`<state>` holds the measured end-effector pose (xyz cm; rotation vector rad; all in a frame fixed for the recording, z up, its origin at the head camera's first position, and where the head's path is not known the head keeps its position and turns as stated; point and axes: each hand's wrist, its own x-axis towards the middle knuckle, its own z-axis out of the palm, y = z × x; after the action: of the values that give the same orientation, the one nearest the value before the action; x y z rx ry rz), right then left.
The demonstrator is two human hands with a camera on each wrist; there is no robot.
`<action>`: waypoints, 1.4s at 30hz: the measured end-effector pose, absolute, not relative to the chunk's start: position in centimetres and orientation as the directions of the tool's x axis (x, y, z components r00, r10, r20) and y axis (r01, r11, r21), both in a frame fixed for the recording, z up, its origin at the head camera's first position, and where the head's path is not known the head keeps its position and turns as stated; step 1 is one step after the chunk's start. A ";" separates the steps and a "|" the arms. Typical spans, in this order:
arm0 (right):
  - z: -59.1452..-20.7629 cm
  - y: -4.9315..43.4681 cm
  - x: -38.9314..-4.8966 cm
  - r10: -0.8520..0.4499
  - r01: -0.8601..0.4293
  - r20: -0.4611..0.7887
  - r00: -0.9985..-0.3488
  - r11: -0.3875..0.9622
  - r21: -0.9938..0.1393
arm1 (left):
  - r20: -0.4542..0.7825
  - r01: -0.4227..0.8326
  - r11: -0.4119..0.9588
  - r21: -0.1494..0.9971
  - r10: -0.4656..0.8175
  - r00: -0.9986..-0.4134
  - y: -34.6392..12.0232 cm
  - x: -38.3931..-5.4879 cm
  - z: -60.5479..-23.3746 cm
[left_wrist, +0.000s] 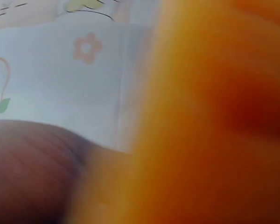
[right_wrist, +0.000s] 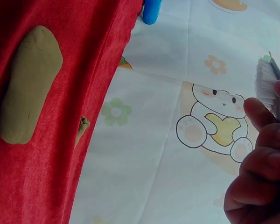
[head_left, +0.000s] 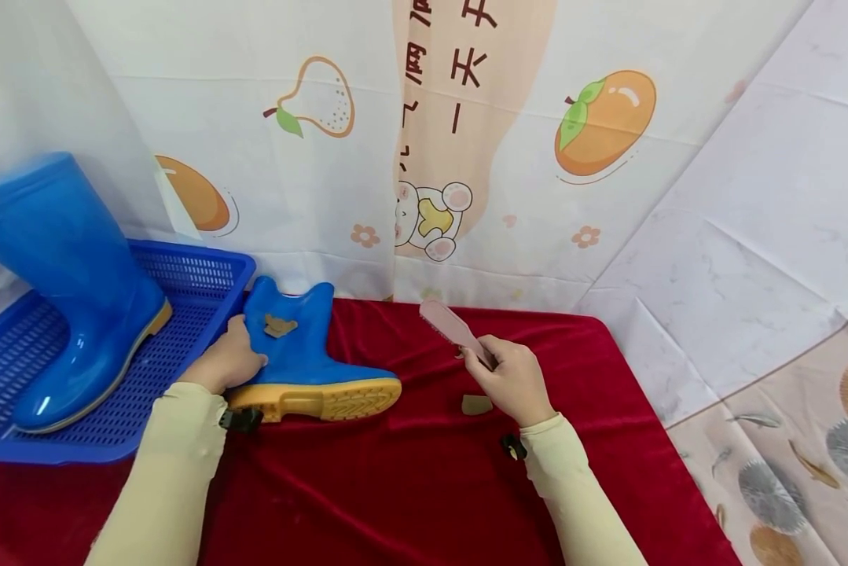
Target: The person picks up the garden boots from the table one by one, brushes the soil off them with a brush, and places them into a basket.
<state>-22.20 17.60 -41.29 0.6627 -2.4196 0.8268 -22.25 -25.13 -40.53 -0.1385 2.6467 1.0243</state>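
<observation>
A blue rain boot [head_left: 292,338] with a yellow sole lies on its side on the red cloth, a ragged brown clay-like patch [head_left: 277,325] on its shaft. My left hand [head_left: 227,358] grips the back of the shaft above the heel; some fingers are hidden. In the left wrist view the blurred yellow sole [left_wrist: 214,116] fills the right side, beside part of the hand [left_wrist: 28,172]. My right hand [head_left: 514,377] holds a pink brush [head_left: 446,321] by its handle, raised over the cloth. White bristles [right_wrist: 265,81] show in the right wrist view.
Another blue boot [head_left: 87,259] stands tilted in a blue plastic basket [head_left: 225,271] at left. A flat brown clay-like piece [head_left: 476,404] lies near my right hand, with a small crumb [right_wrist: 82,128] farther back. A printed white curtain [head_left: 310,181] hangs behind the red-covered table [head_left: 395,487].
</observation>
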 end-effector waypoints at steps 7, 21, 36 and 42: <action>-41.4 17.6 -22.2 -0.283 -0.571 0.575 -0.768 0.709 -0.414 | -0.196 -0.153 0.584 0.797 0.010 -0.981 -24.8 -22.2 -39.7; -41.7 17.6 -22.3 -0.294 -0.574 0.574 -0.764 0.717 -0.396 | -0.137 -0.101 0.185 0.977 0.193 -0.972 -25.1 -21.8 -38.5; -42.0 17.7 -22.5 -0.300 -0.569 0.566 -0.768 0.724 -0.389 | -0.025 -0.016 0.030 0.999 0.344 -0.939 -25.3 -21.4 -38.4; -42.1 17.6 -22.7 -0.308 -0.572 0.562 -0.768 0.725 -0.384 | 0.054 0.083 0.041 0.996 0.471 -0.880 -25.7 -20.8 -38.2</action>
<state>-22.67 17.55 -42.05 0.6710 -2.4617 0.7627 -20.78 -25.70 -38.24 0.5648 2.0341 1.9123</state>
